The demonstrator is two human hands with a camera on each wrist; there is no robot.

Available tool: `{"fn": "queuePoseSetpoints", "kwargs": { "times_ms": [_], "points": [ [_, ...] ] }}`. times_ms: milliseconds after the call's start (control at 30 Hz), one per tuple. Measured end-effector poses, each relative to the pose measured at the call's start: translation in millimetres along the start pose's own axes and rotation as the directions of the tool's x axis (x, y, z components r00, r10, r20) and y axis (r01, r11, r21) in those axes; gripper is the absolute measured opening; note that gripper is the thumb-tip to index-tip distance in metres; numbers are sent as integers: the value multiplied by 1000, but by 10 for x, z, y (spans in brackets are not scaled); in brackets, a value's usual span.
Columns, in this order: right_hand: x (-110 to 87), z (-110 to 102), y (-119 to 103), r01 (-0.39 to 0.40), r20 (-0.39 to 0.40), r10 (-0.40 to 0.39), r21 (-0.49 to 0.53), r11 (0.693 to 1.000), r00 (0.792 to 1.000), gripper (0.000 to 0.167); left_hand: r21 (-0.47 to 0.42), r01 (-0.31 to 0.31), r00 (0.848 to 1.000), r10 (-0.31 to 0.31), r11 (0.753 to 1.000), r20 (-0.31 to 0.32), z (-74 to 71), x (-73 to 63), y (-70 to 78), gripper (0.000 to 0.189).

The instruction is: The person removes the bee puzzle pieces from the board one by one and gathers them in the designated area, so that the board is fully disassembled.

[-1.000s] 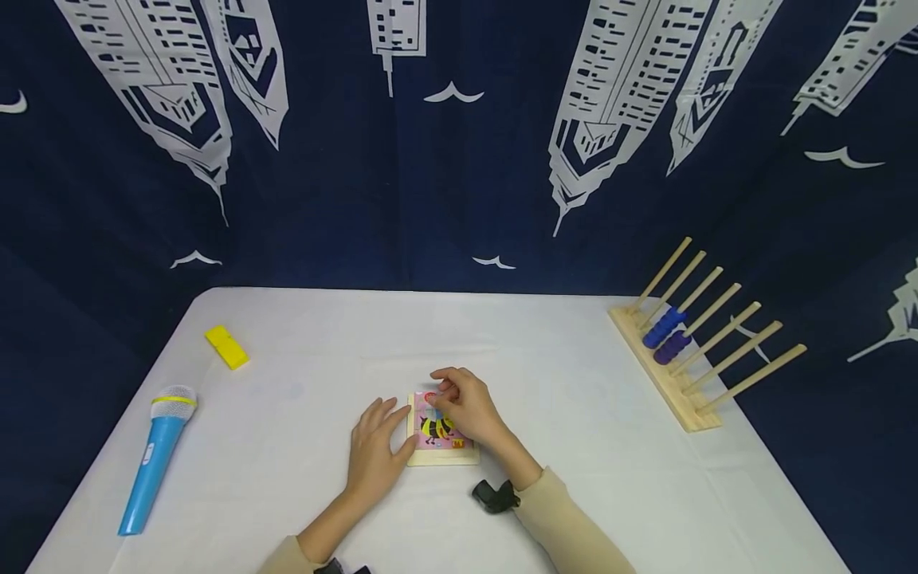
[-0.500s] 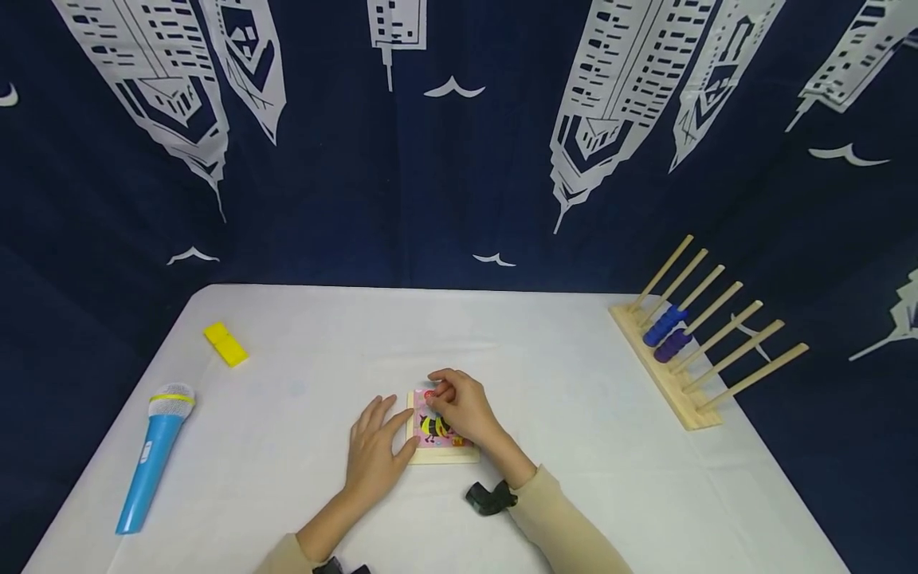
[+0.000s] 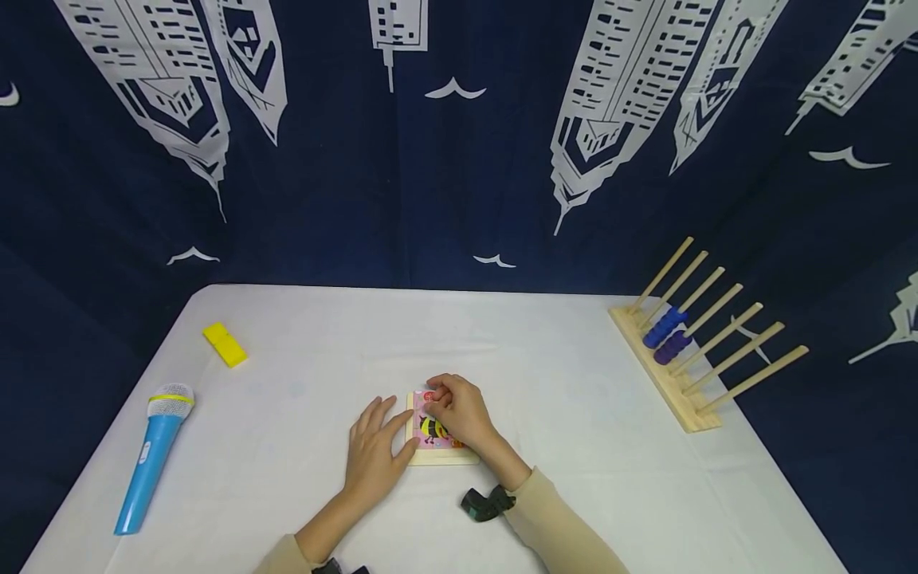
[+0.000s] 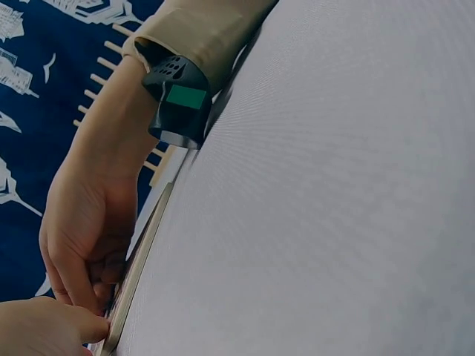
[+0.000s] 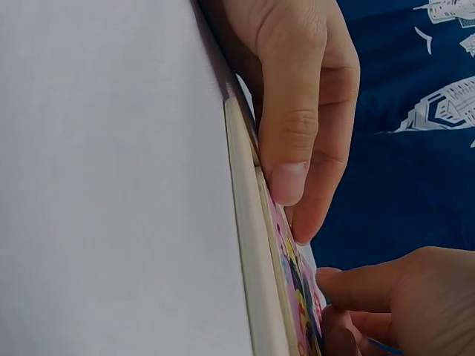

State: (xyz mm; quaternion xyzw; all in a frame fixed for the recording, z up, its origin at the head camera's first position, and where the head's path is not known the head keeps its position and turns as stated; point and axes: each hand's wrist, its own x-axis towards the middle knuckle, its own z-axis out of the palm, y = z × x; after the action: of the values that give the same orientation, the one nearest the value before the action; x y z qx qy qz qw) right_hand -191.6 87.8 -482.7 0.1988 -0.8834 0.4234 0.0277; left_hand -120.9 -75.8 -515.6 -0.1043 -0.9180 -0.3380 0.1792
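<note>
Board (image 3: pixel 441 458) with a bee picture (image 3: pixel 432 430) lies on the surface (image 3: pixel 287 462) between both hands. The left hand (image 3: pixel 374 450), fingers spread wide, touches its left edge. The right hand (image 3: pixel 462 414), fingers bent and narrow, is over its upper part; I cannot tell whether it pinches anything.

picture board (image 3: pixel 445 458) – smooth wood | microphone handle (image 3: pixel 148 474) – smooth plastic | matt cloth table cover (image 3: pixel 287 462)
</note>
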Motion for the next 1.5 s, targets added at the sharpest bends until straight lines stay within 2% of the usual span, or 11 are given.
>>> {"fn": "queuePoseSetpoints", "kwargs": {
  "times_ms": [600,1500],
  "points": [
    [-12,32,5,16,-22,-19,-107,994,1000,28,13,-13,1000,13,1000,-12,6,-1,-1,40],
    [-14,31,12,30,-33,-33,-91,995,999,23,17,-8,1000,8,1000,9,5,-2,0,40]
  ]
}}
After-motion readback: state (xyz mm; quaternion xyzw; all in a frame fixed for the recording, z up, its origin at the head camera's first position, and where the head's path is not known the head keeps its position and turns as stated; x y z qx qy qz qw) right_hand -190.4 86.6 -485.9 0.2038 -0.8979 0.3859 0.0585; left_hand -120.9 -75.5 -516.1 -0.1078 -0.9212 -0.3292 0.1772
